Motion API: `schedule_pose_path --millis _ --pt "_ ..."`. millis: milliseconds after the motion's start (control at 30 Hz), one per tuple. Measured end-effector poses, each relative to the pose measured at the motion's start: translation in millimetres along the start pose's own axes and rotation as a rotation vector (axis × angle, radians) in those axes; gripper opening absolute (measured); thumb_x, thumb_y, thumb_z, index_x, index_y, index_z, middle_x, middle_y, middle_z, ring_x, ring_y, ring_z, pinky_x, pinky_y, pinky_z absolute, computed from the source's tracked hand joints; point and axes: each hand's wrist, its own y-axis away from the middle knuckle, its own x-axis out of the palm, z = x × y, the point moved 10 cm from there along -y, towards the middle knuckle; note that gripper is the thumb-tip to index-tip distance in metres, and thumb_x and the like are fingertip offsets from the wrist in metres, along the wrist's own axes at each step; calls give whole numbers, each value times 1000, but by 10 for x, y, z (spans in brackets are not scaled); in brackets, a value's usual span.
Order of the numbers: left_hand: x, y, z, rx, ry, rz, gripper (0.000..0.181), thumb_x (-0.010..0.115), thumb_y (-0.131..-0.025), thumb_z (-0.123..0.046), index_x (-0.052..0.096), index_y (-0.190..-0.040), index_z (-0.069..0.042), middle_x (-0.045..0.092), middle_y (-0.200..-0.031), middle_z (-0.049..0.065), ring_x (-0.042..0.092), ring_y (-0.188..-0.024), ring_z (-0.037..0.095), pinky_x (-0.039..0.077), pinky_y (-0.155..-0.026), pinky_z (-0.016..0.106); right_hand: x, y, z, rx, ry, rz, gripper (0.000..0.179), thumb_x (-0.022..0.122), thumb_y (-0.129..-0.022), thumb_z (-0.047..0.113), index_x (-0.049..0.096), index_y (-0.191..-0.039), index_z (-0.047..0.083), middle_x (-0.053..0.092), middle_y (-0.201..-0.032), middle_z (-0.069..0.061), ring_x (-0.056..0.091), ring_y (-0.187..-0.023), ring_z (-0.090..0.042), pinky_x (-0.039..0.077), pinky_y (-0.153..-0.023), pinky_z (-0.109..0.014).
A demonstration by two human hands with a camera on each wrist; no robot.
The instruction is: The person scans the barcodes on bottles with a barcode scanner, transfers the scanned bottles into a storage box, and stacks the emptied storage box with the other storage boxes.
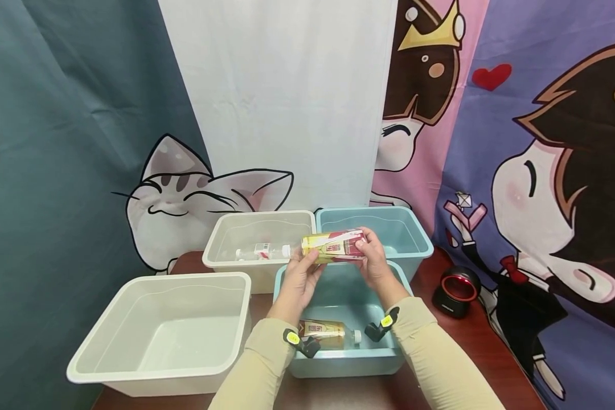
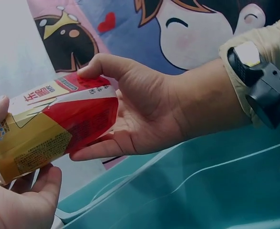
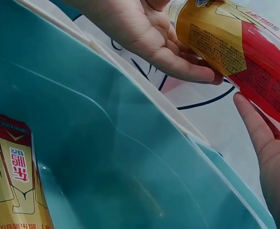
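Observation:
Both hands hold a drink bottle with a red and gold label [image 1: 334, 246] sideways above the front blue bin [image 1: 351, 354]. My left hand [image 1: 299, 279] grips its gold, neck end, with the thumb on top. At the red end, my right hand [image 1: 375, 265] grips with the thumb over the label and fingers beneath, as the left wrist view also shows. A second bottle with the same kind of label [image 1: 324, 333] lies on its side in the front blue bin, below the hands. The left hand and wrist hide part of the bin.
A clear bottle [image 1: 263, 251] lies in the back white bin [image 1: 220, 263]. A larger white bin [image 1: 159, 377] stands at the front left and another blue bin [image 1: 422, 250] at the back right. A black device with a red ring [image 1: 457, 290] stands on the table's right.

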Motion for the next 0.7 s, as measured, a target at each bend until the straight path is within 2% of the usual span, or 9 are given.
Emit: schedule_pose_path --millis 133,333,400,567,700 --pt "-7 11 -35 30 52 -4 58 64 -94 -2 37 -145 -7 55 -121 9 60 -105 16 52 -98 30 24 1 -21 23 -15 21 36 50 -88 8 45 -123 15 59 -107 -2 66 -84 -11 60 -66 -23" --pt "-42 11 -121 85 149 15 42 69 -89 -1 49 -124 -14 60 -111 4 61 -98 15 52 -91 29 75 -21 -60 44 11 101 57 48 -91 17 31 -144 7 44 -131 -9 56 -109 -16 59 -80 -29" --pt "-61 5 -132 82 153 27 42 68 -89 -1 48 -123 -14 60 -111 4 61 -99 15 52 -90 28 80 -32 -49 30 16 114 58 45 -91 17 28 -145 4 41 -132 -10 54 -111 -18 58 -82 -29" --pt "-118 -11 -143 57 108 44 47 69 -89 -4 43 -127 -12 58 -114 5 60 -101 15 53 -90 27 81 -35 -39 20 80 122 52 41 -93 14 31 -142 3 43 -128 -12 58 -106 -18 58 -80 -28" --pt "-108 -11 -179 62 91 104 49 73 -85 -5 45 -125 -13 59 -113 3 60 -101 14 51 -89 26 133 -19 -64 34 172 180 54 43 -93 14 29 -143 -4 43 -130 -19 59 -107 -16 57 -81 -27"
